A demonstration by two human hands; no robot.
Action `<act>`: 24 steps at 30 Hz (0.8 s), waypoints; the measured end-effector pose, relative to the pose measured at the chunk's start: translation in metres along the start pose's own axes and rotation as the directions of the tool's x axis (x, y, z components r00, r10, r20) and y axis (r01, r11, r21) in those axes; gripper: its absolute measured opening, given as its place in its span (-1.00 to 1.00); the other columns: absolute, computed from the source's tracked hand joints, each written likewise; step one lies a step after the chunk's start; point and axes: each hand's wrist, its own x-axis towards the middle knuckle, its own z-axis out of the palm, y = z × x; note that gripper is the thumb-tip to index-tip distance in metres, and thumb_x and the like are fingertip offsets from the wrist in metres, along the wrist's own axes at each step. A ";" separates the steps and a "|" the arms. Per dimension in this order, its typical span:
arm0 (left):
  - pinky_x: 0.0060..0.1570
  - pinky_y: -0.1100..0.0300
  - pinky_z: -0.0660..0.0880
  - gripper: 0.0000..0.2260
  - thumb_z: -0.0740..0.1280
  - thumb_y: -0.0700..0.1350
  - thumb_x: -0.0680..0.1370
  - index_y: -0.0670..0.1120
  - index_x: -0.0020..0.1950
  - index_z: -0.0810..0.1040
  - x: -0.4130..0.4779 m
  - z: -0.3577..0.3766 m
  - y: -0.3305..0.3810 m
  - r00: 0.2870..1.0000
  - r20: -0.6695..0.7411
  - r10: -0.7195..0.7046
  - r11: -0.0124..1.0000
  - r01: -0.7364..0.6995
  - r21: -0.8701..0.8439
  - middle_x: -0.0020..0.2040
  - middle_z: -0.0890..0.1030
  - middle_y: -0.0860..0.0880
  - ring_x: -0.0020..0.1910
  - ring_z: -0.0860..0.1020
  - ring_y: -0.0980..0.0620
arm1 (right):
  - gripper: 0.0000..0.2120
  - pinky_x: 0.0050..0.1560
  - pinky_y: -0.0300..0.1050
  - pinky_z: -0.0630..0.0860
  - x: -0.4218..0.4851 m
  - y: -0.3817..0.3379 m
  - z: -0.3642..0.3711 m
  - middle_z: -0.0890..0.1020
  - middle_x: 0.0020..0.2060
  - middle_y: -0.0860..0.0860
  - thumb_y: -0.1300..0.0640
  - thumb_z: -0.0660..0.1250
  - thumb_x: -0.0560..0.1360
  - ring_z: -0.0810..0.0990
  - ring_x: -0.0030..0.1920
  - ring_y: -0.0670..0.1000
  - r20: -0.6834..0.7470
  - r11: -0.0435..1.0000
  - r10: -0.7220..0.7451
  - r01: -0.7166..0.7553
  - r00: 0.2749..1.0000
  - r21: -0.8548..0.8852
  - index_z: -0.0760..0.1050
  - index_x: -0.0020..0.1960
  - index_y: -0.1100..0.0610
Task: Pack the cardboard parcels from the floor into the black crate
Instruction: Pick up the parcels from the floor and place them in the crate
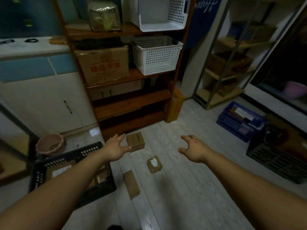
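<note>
Three cardboard parcels lie on the pale floor: a squarish box near the shelf foot, a small taped parcel with a white label, and a long flat parcel. The black crate stands at lower left and holds a few parcels, partly hidden by my left forearm. My left hand is open, fingers spread, right beside the squarish box on its left. My right hand hovers open to the right of the parcels, holding nothing.
A wooden shelf unit with white baskets and a large carton stands straight ahead. A pink pot sits behind the crate. On the right are a blue crate, another black crate and a metal rack.
</note>
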 end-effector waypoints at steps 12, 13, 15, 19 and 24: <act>0.43 -0.03 0.15 -0.34 0.28 0.09 0.53 -0.01 0.53 0.04 0.125 0.001 0.001 0.989 0.059 -0.136 0.977 0.143 -0.161 0.54 0.08 -0.08 0.49 0.13 -0.12 | -0.33 0.42 0.04 0.21 0.122 0.014 -0.011 0.11 0.51 0.10 -0.13 0.22 0.54 0.17 0.47 0.16 0.115 0.999 -0.040 0.037 0.993 0.031 0.03 0.54 0.03; 0.44 -0.05 0.15 -0.34 0.28 0.08 0.54 -0.03 0.53 0.03 0.137 0.005 0.002 0.984 0.077 -0.163 0.972 0.174 -0.161 0.54 0.07 -0.10 0.49 0.12 -0.14 | -0.33 0.42 0.04 0.21 0.133 0.017 -0.011 0.11 0.52 0.10 -0.14 0.22 0.54 0.17 0.47 0.16 0.136 0.999 -0.029 0.026 0.990 0.023 0.03 0.54 0.03; 0.45 -0.06 0.13 -0.34 0.27 0.06 0.55 -0.07 0.53 0.03 0.155 0.016 0.003 0.974 0.090 -0.209 0.964 0.221 -0.146 0.54 0.05 -0.14 0.49 0.10 -0.17 | -0.32 0.43 0.02 0.19 0.154 0.026 -0.009 0.11 0.52 0.11 -0.15 0.22 0.54 0.17 0.47 0.15 0.181 1.000 -0.013 0.012 0.983 0.004 0.03 0.54 0.04; 0.44 -0.02 0.08 -0.35 0.25 0.07 0.56 -0.06 0.54 0.00 0.175 0.038 0.008 0.940 0.131 -0.314 0.931 0.332 -0.151 0.55 0.01 -0.14 0.50 0.06 -0.17 | -0.31 0.41 -0.04 0.18 0.200 0.034 0.002 0.14 0.51 0.13 -0.13 0.23 0.55 0.20 0.46 0.14 0.279 1.000 -0.004 0.000 0.960 0.013 0.02 0.54 0.06; 0.44 0.04 0.08 -0.29 0.28 0.09 0.54 -0.05 0.54 -0.05 0.191 0.078 0.009 0.902 0.216 -0.373 0.854 0.425 -0.300 0.55 -0.04 -0.11 0.52 0.02 -0.12 | -0.28 0.38 -0.11 0.18 0.258 0.039 0.034 0.13 0.51 0.08 -0.14 0.23 0.54 0.20 0.46 0.11 0.403 0.994 -0.101 0.108 0.909 0.006 -0.05 0.55 0.02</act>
